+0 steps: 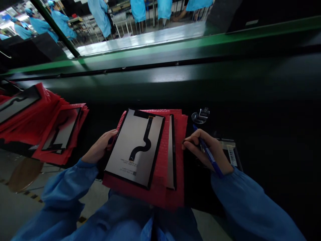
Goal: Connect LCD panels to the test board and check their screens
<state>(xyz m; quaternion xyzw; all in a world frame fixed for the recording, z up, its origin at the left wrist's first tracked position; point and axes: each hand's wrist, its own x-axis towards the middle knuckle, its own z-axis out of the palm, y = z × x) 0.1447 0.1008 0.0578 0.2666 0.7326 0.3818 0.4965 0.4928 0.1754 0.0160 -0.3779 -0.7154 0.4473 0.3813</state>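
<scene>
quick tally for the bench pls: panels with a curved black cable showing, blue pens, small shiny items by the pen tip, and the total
Panels like that: 3 (centre panel, left panel, far-left panel)
Blue pen: 1
Small shiny item: 1
Total: 5

Single head view: looks forward and down, slightly tilted; left hand (101,145), right hand (216,150) near, blue-clad workers (99,16) far

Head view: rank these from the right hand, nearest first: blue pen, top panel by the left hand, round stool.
1. Blue pen: held in the right hand.
2. Top panel: left of that hand.
3. Round stool: far left, past the left sleeve.
</scene>
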